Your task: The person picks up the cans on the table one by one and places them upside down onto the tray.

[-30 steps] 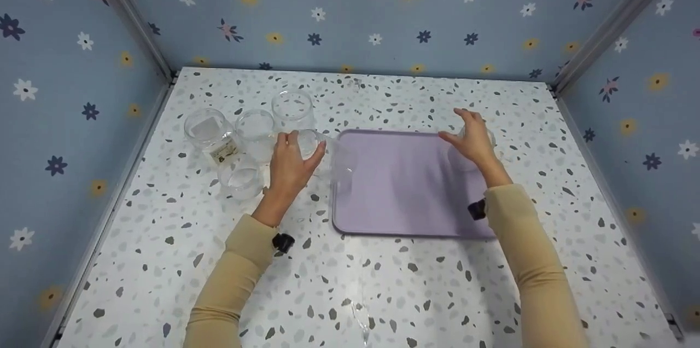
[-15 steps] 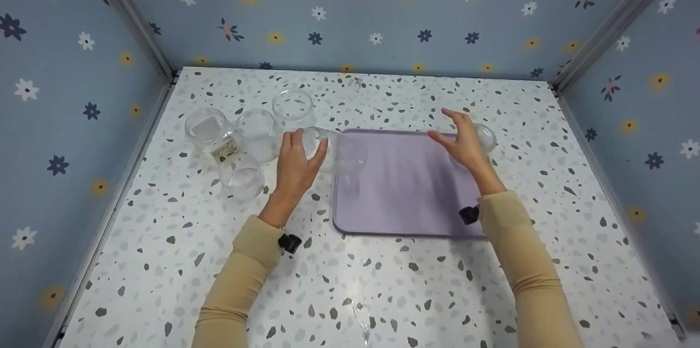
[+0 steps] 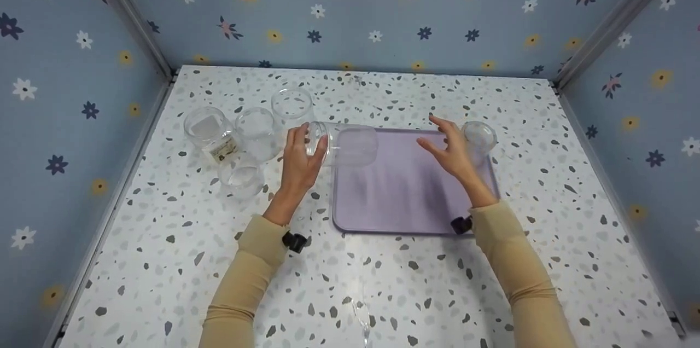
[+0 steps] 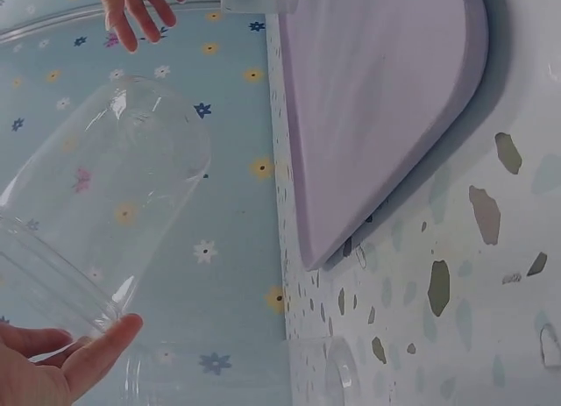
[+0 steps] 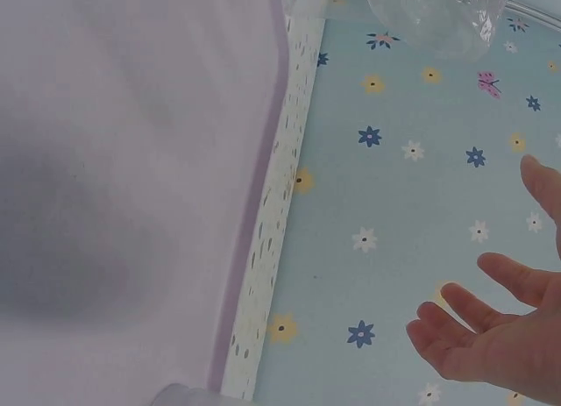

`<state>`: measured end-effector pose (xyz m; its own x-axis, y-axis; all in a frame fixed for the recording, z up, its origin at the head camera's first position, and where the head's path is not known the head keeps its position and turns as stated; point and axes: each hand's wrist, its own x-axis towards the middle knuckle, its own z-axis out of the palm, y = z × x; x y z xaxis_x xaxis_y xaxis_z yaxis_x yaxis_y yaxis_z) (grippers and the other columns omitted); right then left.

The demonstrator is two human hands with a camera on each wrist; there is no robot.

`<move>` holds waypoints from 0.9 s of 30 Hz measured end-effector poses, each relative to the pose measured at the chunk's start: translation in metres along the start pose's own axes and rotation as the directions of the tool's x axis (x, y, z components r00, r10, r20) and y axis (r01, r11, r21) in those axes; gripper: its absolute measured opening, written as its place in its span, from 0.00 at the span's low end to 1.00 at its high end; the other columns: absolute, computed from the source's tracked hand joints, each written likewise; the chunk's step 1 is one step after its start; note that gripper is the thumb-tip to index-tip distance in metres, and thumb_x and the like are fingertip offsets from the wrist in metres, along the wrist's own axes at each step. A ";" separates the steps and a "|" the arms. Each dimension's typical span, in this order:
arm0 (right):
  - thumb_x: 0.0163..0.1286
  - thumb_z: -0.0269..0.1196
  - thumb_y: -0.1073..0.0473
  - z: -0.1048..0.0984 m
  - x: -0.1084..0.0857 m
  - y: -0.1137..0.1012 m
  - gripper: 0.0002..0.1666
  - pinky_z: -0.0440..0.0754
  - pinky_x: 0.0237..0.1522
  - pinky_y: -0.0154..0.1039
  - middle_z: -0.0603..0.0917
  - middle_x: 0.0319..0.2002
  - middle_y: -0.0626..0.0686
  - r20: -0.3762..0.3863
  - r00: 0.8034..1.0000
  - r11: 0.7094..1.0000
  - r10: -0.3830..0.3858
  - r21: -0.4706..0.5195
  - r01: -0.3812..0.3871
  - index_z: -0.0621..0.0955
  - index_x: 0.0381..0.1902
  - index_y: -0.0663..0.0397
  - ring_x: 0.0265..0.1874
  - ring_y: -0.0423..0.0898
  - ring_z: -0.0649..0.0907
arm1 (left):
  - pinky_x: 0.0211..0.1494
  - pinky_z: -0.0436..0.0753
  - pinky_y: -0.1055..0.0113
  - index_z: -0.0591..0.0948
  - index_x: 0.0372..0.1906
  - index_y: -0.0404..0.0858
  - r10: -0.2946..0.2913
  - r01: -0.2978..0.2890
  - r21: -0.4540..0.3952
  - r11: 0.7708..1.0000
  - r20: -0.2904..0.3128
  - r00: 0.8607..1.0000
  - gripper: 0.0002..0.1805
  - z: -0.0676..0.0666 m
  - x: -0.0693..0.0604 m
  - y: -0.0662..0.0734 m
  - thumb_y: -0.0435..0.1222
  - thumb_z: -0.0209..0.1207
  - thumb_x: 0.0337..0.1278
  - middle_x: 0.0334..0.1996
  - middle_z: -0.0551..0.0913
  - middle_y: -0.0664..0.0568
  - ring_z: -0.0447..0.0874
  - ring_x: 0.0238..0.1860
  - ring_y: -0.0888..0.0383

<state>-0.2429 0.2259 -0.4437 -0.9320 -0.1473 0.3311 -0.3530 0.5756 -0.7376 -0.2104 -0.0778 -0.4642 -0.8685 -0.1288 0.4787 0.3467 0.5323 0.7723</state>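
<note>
A clear jar (image 3: 353,145) lies tilted on its side in the air, over the left edge of a purple tray (image 3: 404,200). My left hand (image 3: 301,162) grips this jar around its rim end, its base pointing right. In the left wrist view the thumb and fingers hold the jar (image 4: 114,178) by its rim. My right hand (image 3: 454,154) hovers over the tray's right part, fingers spread and holding nothing. Just beyond it, another clear jar (image 3: 480,137) stands upright at the tray's far right corner.
Several clear jars stand together left of the tray, among them a jar with a label (image 3: 223,148), a back jar (image 3: 292,104) and a front jar (image 3: 240,177). Flower-patterned walls (image 3: 350,14) enclose the speckled table (image 3: 383,282) at the back and sides.
The left hand has raised the jar and tipped it further onto its side, its base swinging right over the tray. The right hand has moved left, away from the standing jar.
</note>
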 end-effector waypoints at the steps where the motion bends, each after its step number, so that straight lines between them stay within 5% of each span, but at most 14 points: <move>1: 0.57 0.64 0.57 0.001 -0.001 -0.001 0.32 0.68 0.48 0.51 0.70 0.54 0.62 0.001 1.000 1.000 0.002 0.010 -0.002 0.69 0.58 0.63 0.52 0.56 0.70 | 0.41 0.73 0.59 0.68 0.54 0.25 0.000 0.000 -0.012 1.000 -0.001 1.000 0.39 0.001 0.000 -0.001 0.58 0.43 0.56 0.42 0.70 0.37 0.72 0.40 0.47; 11: 0.57 0.62 0.65 0.006 -0.016 -0.041 0.33 0.65 0.52 0.55 0.66 0.58 0.66 0.096 0.993 0.976 0.066 0.202 -0.084 0.65 0.59 0.70 0.54 0.61 0.67 | 0.41 0.74 0.52 0.70 0.53 0.25 -0.013 0.010 -0.162 0.987 -0.021 1.000 0.32 0.013 -0.003 -0.007 0.51 0.45 0.58 0.41 0.71 0.38 0.73 0.38 0.47; 27: 0.55 0.63 0.67 0.025 -0.021 -0.043 0.37 0.65 0.52 0.57 0.64 0.59 0.65 0.207 0.978 0.936 0.024 0.340 -0.094 0.62 0.61 0.67 0.56 0.59 0.67 | 0.36 0.75 0.59 0.71 0.51 0.26 -0.041 0.038 -0.255 0.966 -0.007 0.999 0.35 0.028 -0.015 -0.010 0.55 0.42 0.59 0.40 0.73 0.41 0.76 0.38 0.49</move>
<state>-0.2106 0.1846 -0.4335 -0.9369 -0.2969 0.1847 -0.2701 0.2789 -0.9216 -0.2108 -0.0576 -0.4913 -0.8797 -0.1562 0.4492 0.3922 0.2961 0.8709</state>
